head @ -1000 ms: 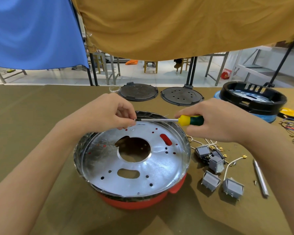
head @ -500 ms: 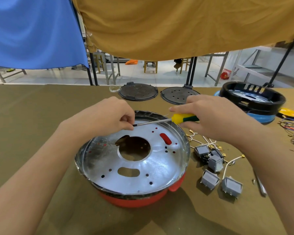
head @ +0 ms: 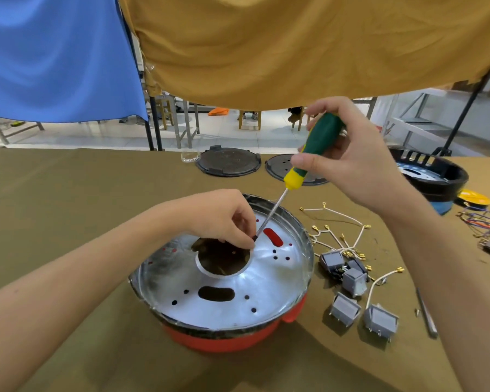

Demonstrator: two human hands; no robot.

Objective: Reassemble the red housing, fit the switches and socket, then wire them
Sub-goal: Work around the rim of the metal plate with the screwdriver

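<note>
- Presently the red housing [head: 227,339] is found near the middle of the table [head: 68,193], closer to the front edge, with the silver plate [head: 266,284] seated in it and ringed by a dark rim.
- The housing is judged rigid and fairly light; it would best be steadied by its red plastic wall or outer rim, since the thin metal plate is likely to have sharp edges at its cut-outs.
- The screwdriver [head: 303,168] is gripped by the right hand [head: 348,162], whose fingers are wrapped round the green handle, the shaft slanting down to the plate beside the red slot [head: 273,237].
- The left hand [head: 224,219] is curled at the screwdriver tip, with fingertips pinched together, probably on a small screw, though the screw itself cannot be made out.
- The grey switches [head: 351,281] lie toward the right edge of the table, just beside the housing; they are taken to be stiff and light, best held by their bodies so the terminals stay unbent.
- The white wires [head: 348,236] behind them are limp and tangle easily; the metal terminals at their ends would be the sensible hold.
- No socket can be identified with confidence among the loose parts.
- The inside of the housing is hidden under the plate, and the far rim is covered by the left hand.
- The black housing [head: 436,176] at the far right corner is partly hidden behind the right forearm.
</note>
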